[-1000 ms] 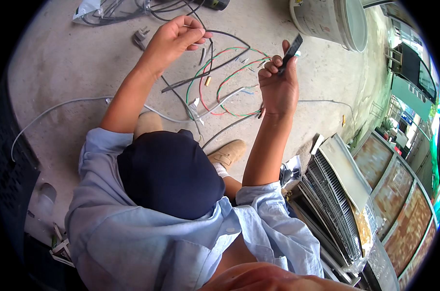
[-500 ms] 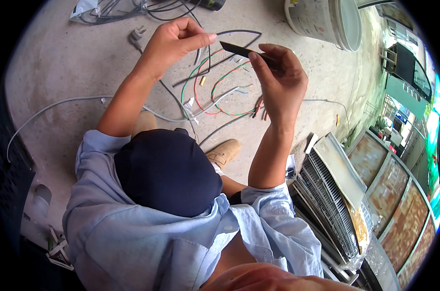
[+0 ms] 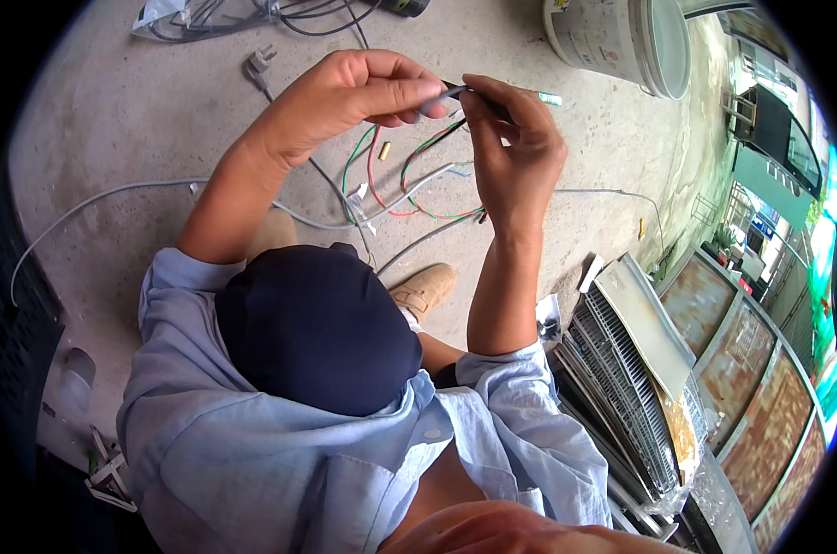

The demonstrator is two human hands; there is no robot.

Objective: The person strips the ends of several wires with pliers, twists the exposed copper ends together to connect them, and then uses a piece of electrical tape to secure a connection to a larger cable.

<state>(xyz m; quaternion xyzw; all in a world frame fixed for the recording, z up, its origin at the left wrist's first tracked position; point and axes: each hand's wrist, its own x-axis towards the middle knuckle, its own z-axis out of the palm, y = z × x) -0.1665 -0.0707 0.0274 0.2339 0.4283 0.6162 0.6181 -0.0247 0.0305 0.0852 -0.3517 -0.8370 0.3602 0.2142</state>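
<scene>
Close together over the floor, my two hands almost touch at the fingertips. My left hand [image 3: 368, 92] is closed in a pinch on a dark cable [image 3: 443, 98], its short end angled toward the other hand. Between the thumb and fingers of my right hand [image 3: 522, 138] is a black-bladed utility knife [image 3: 498, 110], mostly covered by the fingers. Whether its blade touches the cable, I cannot tell. Below them lie red and green wires [image 3: 374, 166] in loops and a grey sheathed cable [image 3: 331, 224] with its end stripped.
A plug [image 3: 260, 63] on a dark cord lies left of my hands. At the upper right stands a white bucket [image 3: 594, 35]. Wire racks and panels [image 3: 621, 360] lean at the right, beside rusty panels [image 3: 751, 406]. Bagged cables [image 3: 206, 20] lie at the top left.
My right hand has moved slightly left and my left hand right and down, closing the gap between them. The knife blade, earlier in plain sight, is now largely hidden.
</scene>
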